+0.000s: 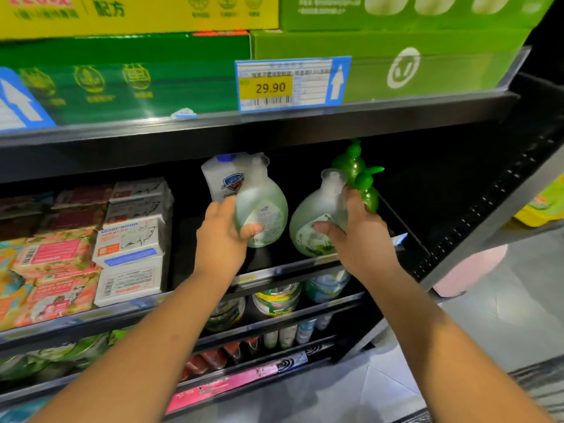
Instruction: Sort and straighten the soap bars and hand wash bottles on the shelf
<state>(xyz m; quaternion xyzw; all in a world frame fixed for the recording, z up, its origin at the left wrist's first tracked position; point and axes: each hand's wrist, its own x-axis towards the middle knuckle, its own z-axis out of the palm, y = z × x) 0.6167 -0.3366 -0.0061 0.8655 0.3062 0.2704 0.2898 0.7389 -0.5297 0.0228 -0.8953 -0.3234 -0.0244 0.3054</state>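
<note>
Left hand [221, 242] tight around left bottle [266, 201], right hand [363, 239] around right bottle [317, 207] (both tilted)

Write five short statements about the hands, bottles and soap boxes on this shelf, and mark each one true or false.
1. The left hand grips a pale green hand wash bottle. True.
2. The right hand holds nothing. False: it grips a second pale green bottle.
3. Goat Soap boxes are stacked to the left of the bottles. True.
4. The price tag on the upper shelf reads 19.90. False: it reads 29.90.
5. The dark green pump bottles stand left of the white bottle. False: they stand to its right, behind the right hand.
</note>
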